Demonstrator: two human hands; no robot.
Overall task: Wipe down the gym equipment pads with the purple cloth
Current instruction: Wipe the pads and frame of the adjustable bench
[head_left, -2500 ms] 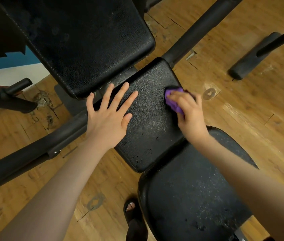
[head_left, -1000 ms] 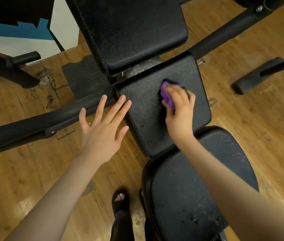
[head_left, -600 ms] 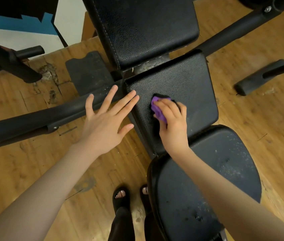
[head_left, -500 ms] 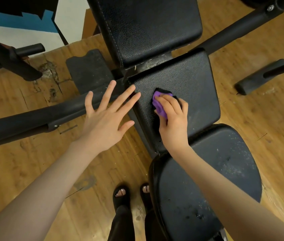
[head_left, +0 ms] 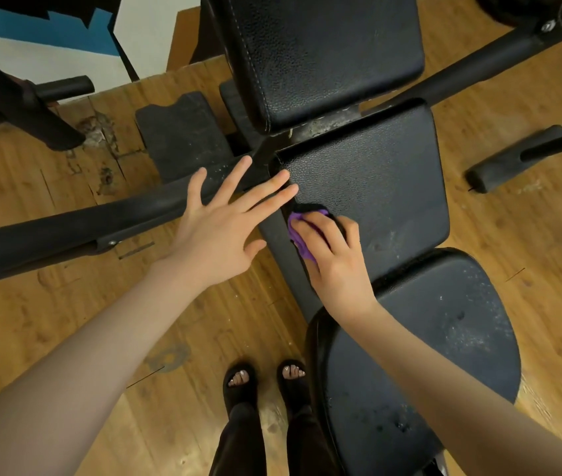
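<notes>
Now that my right hand (head_left: 336,266) has dragged the purple cloth (head_left: 302,240) to the middle pad (head_left: 379,180)'s left edge, its top looks covered. My fingers stay clenched around the cloth; my left hand (head_left: 219,231) hovers spread, holding nothing.

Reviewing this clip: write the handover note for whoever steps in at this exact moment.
Right hand presses the purple cloth on the middle pad, at its left edge.
Left hand is open, fingers spread, tips at that pad's left corner; contact unclear.
Done: cannot tell how much of the middle pad is wiped.
Left: the near seat pad, with white specks and dark spots, and the upper back pad.
</notes>
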